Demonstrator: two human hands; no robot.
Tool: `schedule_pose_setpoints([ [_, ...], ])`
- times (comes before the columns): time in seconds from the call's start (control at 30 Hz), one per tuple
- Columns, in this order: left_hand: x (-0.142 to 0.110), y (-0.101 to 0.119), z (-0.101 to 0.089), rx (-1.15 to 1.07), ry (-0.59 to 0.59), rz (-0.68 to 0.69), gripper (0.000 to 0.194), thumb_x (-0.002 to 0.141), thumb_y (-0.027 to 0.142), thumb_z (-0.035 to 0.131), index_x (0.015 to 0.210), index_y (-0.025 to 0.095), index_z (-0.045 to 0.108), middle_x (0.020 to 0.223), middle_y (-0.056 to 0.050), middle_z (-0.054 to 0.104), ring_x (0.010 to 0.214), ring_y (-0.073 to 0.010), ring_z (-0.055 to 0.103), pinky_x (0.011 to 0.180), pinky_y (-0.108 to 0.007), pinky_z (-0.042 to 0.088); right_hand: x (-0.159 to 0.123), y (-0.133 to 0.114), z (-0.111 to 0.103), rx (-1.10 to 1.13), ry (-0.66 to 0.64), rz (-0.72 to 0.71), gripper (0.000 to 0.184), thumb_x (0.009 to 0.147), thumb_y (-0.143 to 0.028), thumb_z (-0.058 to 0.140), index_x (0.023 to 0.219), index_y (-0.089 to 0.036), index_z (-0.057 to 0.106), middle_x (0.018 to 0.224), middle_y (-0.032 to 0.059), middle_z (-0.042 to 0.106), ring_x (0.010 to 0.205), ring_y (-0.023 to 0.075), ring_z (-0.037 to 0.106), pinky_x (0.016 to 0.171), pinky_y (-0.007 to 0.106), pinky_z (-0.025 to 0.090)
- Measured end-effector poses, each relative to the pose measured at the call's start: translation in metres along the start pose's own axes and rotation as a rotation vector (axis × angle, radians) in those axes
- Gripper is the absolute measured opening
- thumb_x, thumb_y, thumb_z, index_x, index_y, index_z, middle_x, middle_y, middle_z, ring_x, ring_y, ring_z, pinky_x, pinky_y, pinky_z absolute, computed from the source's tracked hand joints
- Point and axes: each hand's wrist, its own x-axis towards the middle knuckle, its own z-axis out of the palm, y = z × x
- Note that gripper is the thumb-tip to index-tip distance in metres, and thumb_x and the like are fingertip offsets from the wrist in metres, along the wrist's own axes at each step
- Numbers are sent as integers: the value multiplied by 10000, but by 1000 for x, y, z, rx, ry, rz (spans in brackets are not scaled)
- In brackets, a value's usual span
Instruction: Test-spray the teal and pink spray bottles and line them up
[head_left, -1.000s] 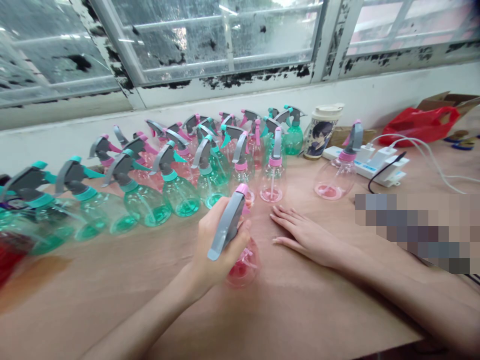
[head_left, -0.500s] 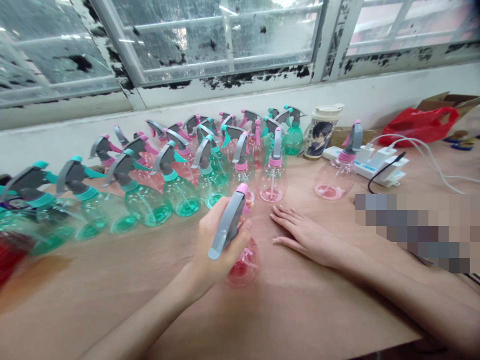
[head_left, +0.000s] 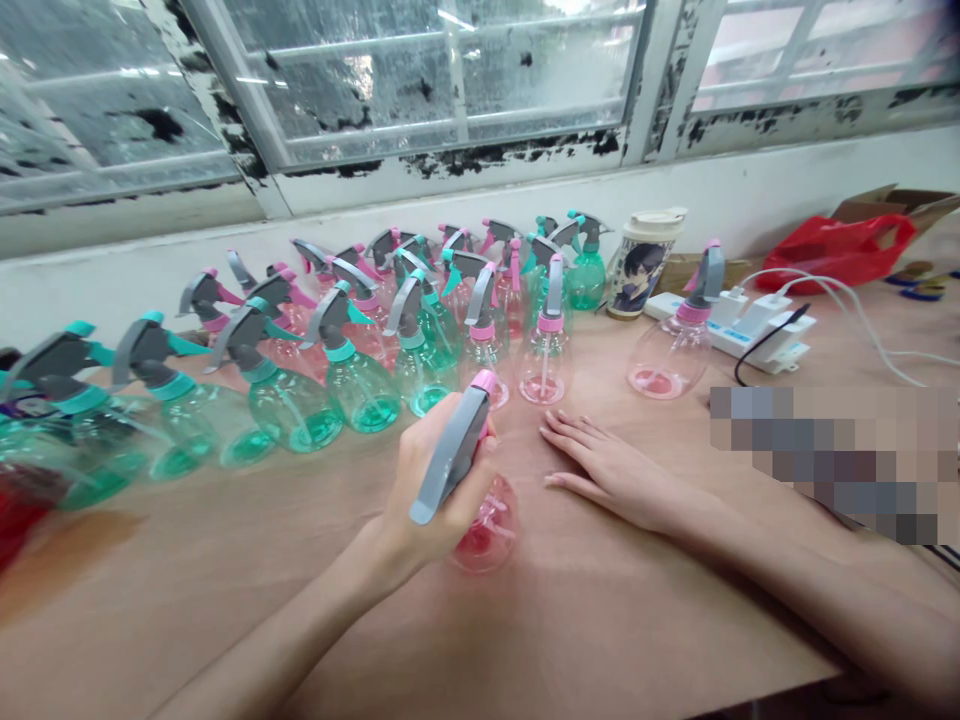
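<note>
My left hand (head_left: 435,490) is wrapped round the neck and trigger of a pink spray bottle (head_left: 491,535) with a grey and pink spray head. The bottle stands upright on the table, its collar hidden by my fingers. Flat on the tabletop to its right lies my right hand (head_left: 604,470), fingers stretched out, holding nothing. Just beyond my fingertips is another pink spray bottle (head_left: 546,365). Green spray bottles (head_left: 364,390) line up to the left, with several more pink and green ones behind them.
A lone pink spray bottle (head_left: 670,360) stands at the right beside a white power strip (head_left: 765,335) with cables. Behind are a printed lidded cup (head_left: 637,265) and a red plastic bag (head_left: 832,255). Windows (head_left: 450,80) run above the table (head_left: 600,640).
The spray head in my left hand has tilted slightly, its rear end shifting a little to the left. My right hand has stayed where it was.
</note>
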Motion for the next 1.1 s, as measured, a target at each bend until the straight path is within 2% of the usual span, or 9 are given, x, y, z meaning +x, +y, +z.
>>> schedule_pose_setpoints([
  [0.23, -1, 3, 3, -7, 31, -127, 56, 833, 264, 534, 816, 231, 493, 655, 33, 477, 576, -145, 454, 598, -307, 417, 0, -1, -1, 2, 1, -3, 719, 951, -623, 346, 1461, -120, 403, 1532, 151, 355, 1437, 290, 275, 1174, 518, 236],
  [0.47, -2, 1, 3, -31, 14, -57, 137, 849, 215, 521, 983, 214, 548, 879, -9, 579, 707, -147, 566, 696, -301, 469, 1, -1, -8, 63, -8, -16, 776, 890, -658, 463, 1442, -113, 432, 1514, 201, 374, 1426, 343, 291, 1147, 564, 263],
  [0.6, -2, 1, 3, -26, 21, -95, 105, 835, 223, 540, 937, 199, 549, 809, 13, 548, 635, -120, 519, 632, -267, 449, 1, -4, -12, 187, 26, -19, 805, 821, -660, 584, 1430, -153, 442, 1499, 192, 410, 1379, 345, 384, 1113, 539, 341],
  [0.77, -3, 1, 3, -44, 21, -140, 102, 823, 256, 577, 897, 195, 543, 790, 19, 530, 613, -111, 492, 588, -244, 431, 1, -30, -19, 420, 36, -94, 723, 804, -598, 657, 1387, -221, 460, 1397, 124, 542, 1282, 290, 509, 1057, 471, 427],
  [0.87, -2, -1, 4, -30, 38, -159, 110, 826, 286, 591, 847, 195, 534, 749, 26, 505, 608, -114, 486, 580, -242, 429, 3, -55, -25, 526, 65, -95, 786, 741, -594, 722, 1374, -218, 448, 1371, 127, 555, 1248, 295, 534, 1035, 470, 442],
  [1.0, 1, -2, 11, -73, 44, -144, 190, 837, 308, 602, 995, 204, 583, 780, 24, 518, 608, -109, 483, 570, -235, 439, 5, -80, -31, 665, 127, -114, 780, 714, -503, 782, 1351, -214, 436, 1327, 124, 565, 1208, 297, 552, 987, 453, 474],
  [1.1, 5, -2, 21, -82, 56, -116, 217, 843, 322, 610, 1030, 213, 602, 796, 22, 539, 638, -114, 520, 603, -241, 465, 6, -85, -31, 698, 209, -104, 754, 696, -419, 813, 1317, -212, 439, 1302, 120, 566, 1192, 296, 555, 981, 458, 474],
])
